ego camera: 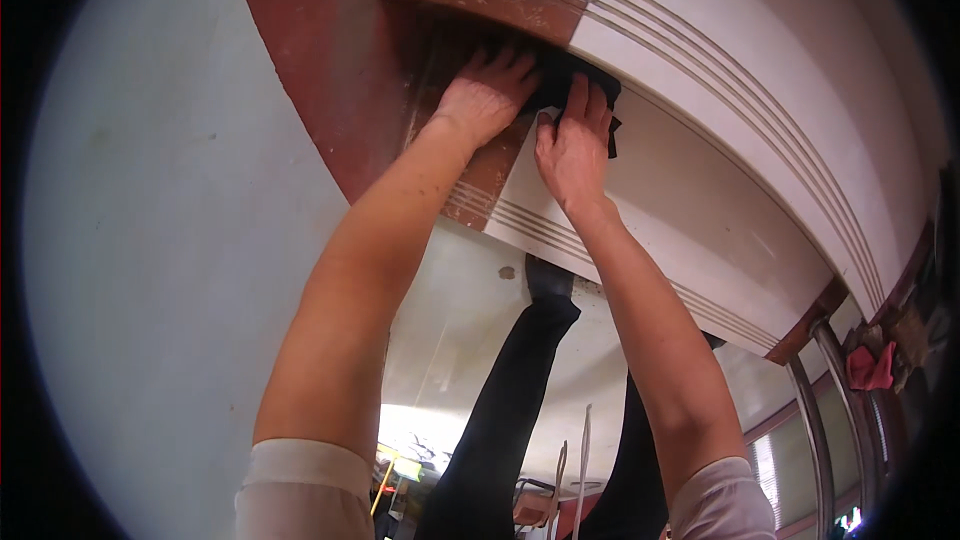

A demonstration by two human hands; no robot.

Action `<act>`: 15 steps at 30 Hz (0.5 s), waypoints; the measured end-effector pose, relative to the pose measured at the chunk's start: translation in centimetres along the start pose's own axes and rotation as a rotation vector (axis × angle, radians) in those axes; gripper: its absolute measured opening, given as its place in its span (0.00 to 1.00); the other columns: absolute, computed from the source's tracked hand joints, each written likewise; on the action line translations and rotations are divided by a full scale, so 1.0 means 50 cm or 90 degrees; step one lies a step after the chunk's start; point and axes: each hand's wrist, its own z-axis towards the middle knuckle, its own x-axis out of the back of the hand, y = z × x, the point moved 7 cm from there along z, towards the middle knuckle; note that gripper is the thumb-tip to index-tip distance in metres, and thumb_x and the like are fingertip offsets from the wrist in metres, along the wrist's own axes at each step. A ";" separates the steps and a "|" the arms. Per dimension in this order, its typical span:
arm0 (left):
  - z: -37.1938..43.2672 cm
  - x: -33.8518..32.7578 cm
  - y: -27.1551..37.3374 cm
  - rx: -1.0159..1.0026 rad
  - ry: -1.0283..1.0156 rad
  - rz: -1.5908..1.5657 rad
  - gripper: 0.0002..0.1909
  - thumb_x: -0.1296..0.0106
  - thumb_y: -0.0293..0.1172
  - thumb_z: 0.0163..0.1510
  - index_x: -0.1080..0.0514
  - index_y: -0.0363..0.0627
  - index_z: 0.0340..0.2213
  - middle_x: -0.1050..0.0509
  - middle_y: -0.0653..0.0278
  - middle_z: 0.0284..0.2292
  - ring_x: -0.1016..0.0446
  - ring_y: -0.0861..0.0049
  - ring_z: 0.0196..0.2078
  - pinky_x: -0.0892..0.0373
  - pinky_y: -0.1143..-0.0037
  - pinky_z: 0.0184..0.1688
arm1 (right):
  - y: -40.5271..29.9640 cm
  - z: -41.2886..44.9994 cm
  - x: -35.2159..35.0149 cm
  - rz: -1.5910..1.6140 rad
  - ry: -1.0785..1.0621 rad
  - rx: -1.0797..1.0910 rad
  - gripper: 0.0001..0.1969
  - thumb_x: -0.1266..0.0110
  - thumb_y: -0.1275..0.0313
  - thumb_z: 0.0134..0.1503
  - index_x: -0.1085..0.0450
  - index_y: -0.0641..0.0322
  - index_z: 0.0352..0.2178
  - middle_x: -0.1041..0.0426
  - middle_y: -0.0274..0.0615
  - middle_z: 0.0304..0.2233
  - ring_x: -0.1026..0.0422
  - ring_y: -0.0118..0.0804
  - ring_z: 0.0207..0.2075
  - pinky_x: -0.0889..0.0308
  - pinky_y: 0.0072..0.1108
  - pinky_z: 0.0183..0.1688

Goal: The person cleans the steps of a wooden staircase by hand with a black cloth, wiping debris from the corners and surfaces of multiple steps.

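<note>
A black cloth point(553, 82) lies bunched at the inner corner of a tiled stair step, where the brown border meets the cream tread. My left hand point(487, 94) rests on the cloth's left side, fingers spread over the dark corner; their tips are lost in shadow. On the cloth's right part lies my right hand point(577, 131), fingers bent over it and thumb apart. Whether either hand grips the cloth or only presses on it cannot be told.
A higher cream step point(720, 30) with grooved edges rises above. A white wall point(165, 240) with a red-brown skirting band point(315, 67) stands at the left. Metal railing posts point(814, 427) and a pink cloth point(871, 367) are at the right. My shoe point(549, 279) is on the surface below.
</note>
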 end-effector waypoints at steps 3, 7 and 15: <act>-0.020 -0.034 -0.032 0.050 -0.046 -0.037 0.16 0.53 0.32 0.49 0.30 0.49 0.41 0.30 0.63 0.42 0.33 0.67 0.48 0.34 0.67 0.49 | -0.027 0.016 -0.011 -0.017 -0.049 0.056 0.29 0.51 0.73 0.51 0.46 0.67 0.55 0.43 0.62 0.53 0.41 0.61 0.52 0.42 0.39 0.54; -0.059 -0.056 -0.107 0.302 -0.167 -0.117 0.13 0.55 0.28 0.50 0.31 0.44 0.40 0.31 0.58 0.42 0.30 0.65 0.45 0.29 0.70 0.44 | -0.077 0.071 -0.068 0.005 -0.211 0.099 0.28 0.52 0.74 0.51 0.45 0.66 0.55 0.41 0.60 0.53 0.41 0.59 0.53 0.41 0.37 0.55; -0.193 -0.030 -0.058 0.414 -0.175 -0.113 0.14 0.50 0.24 0.47 0.33 0.38 0.38 0.32 0.56 0.41 0.32 0.62 0.47 0.29 0.68 0.45 | -0.114 -0.041 -0.161 0.039 -0.332 0.101 0.29 0.45 0.77 0.43 0.39 0.60 0.51 0.33 0.55 0.44 0.33 0.56 0.45 0.34 0.37 0.48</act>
